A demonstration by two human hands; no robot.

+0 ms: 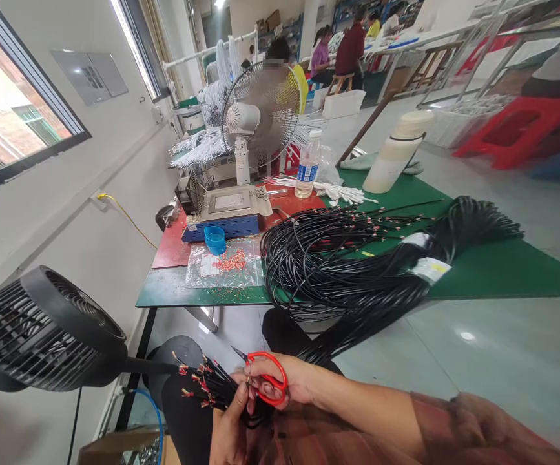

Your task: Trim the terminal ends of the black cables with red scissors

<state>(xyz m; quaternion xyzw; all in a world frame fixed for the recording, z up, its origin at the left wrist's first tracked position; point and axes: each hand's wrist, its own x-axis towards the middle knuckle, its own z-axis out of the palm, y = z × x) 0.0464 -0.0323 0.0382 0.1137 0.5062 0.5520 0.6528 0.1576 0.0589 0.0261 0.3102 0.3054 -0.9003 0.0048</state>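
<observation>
Hands [260, 400] grip scissors [266, 381], wires [202, 381]; bag [225, 261] holds red terminals [230, 261].

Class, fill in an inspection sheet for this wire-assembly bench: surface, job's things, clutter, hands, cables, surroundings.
Surface: green-topped table with a red mat.
Job's things: red-handled scissors; bundle of black wires with red terminals.
Clutter: bag of red terminals, blue cup, water bottle, white flask.
Hands: right hand holds the scissors; left hand grips the bundle.
Cables: large black wire coil draped over the table edge.
Surroundings: white fan, black fan, seated workers behind.
</observation>
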